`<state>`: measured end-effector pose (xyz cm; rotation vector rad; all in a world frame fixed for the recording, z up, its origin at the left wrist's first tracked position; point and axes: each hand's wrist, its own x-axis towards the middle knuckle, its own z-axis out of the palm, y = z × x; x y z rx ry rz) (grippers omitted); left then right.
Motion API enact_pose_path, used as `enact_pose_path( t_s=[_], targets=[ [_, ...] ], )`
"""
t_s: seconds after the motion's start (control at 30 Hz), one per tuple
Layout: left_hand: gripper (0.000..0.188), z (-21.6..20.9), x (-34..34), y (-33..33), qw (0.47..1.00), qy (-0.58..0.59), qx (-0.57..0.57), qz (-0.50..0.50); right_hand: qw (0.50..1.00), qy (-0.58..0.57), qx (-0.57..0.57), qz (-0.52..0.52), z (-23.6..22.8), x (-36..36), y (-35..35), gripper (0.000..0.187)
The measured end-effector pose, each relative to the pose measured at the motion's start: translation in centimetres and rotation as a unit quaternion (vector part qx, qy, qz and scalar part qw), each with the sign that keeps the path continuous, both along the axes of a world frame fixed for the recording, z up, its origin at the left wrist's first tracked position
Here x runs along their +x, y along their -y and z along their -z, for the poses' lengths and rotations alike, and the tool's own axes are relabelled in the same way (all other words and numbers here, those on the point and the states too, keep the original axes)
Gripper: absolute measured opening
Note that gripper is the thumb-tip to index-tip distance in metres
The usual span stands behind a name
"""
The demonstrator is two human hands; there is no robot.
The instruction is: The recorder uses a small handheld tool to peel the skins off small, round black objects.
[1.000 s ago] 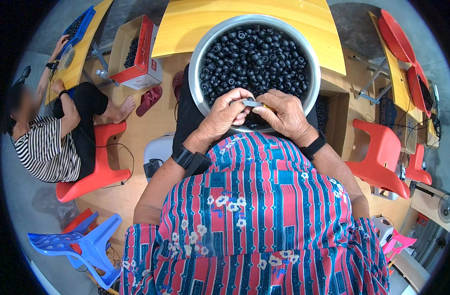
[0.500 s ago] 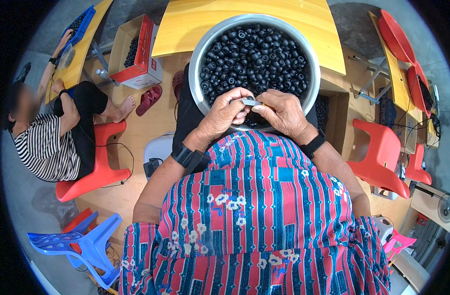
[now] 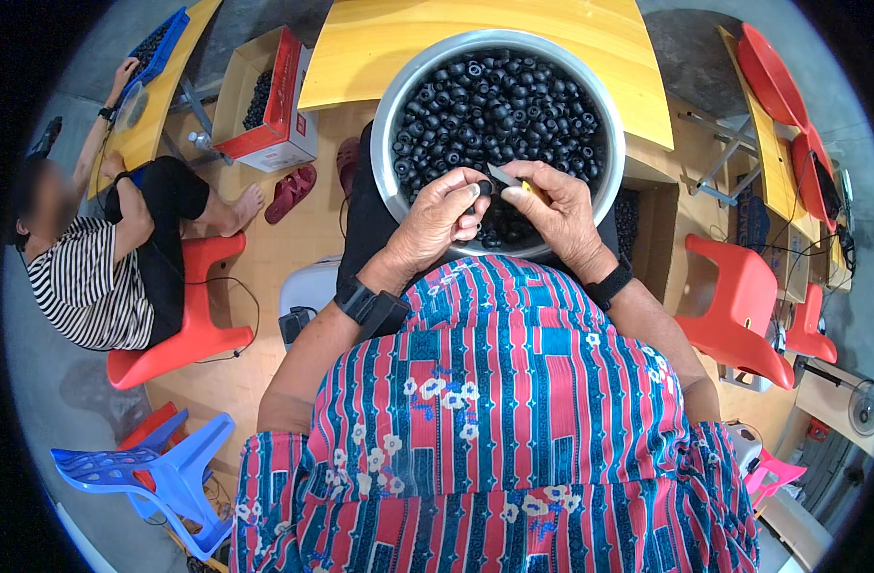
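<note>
A wide metal basin [image 3: 387, 153] sits before me, filled with small round black rubber-looking parts [image 3: 494, 105], many with a hole through them. Over its near rim, my left hand [image 3: 437, 220] is closed, pinching one black ring-like part [image 3: 484, 188] between thumb and forefinger. My right hand [image 3: 559, 210] is closed round a utility knife [image 3: 504, 176]; its pale blade points left and up, and a bit of yellow handle shows beside the fingers. The blade is close to the pinched part, seemingly a little apart from it.
A yellow table [image 3: 360, 48] stands beyond the basin. To the left, a person [image 3: 93, 267] sits on a red stool [image 3: 203, 306] near a red-and-white carton [image 3: 284, 124] of black parts. A blue chair [image 3: 169, 487] is at lower left, another red stool [image 3: 737, 301] at right.
The blade has come away from the pinched part, swinging from lying level across the left fingers to slanting up and left. My right hand has turned slightly; the left keeps its pinch.
</note>
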<state>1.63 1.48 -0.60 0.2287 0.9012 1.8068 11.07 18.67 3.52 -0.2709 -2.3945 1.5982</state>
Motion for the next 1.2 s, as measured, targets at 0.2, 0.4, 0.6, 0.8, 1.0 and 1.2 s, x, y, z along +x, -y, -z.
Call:
enact_pose_path(
  t_s=[0.2, 0.4, 0.6, 0.8, 1.0, 1.2],
  targets=[
    [0.017, 0.5, -0.1, -0.1, 1.000, -0.021, 0.015, 0.004, 0.992, -0.017, 0.112, -0.048, -0.2, -0.3, 0.3, 0.031],
    [0.016, 0.3, 0.0, -0.1, 0.999, 0.032, 0.027, -0.001, 0.973, -0.076, 0.218, -0.027, 0.0, -0.3, 0.5, 0.033],
    [0.017, 0.8, -0.1, 0.0, 0.998, 0.045, 0.039, 0.000, 0.962, -0.101, 0.254, -0.031, -0.2, -0.2, 0.7, 0.034],
    [0.015, 0.8, -0.2, 0.0, 0.997, 0.067, 0.040, 0.013, 0.964, -0.118, 0.236, -0.026, -0.3, -0.3, 0.9, 0.029],
    [0.021, 0.9, -0.1, 0.0, 0.995, 0.074, 0.066, 0.033, 0.987, -0.080, 0.141, -0.013, 0.1, -0.4, 0.6, 0.025],
    [0.025, 1.2, 0.0, -0.1, 0.995, 0.025, 0.070, 0.060, 0.996, -0.021, 0.064, -0.060, -0.3, -0.5, 0.5, 0.031]
  ],
)
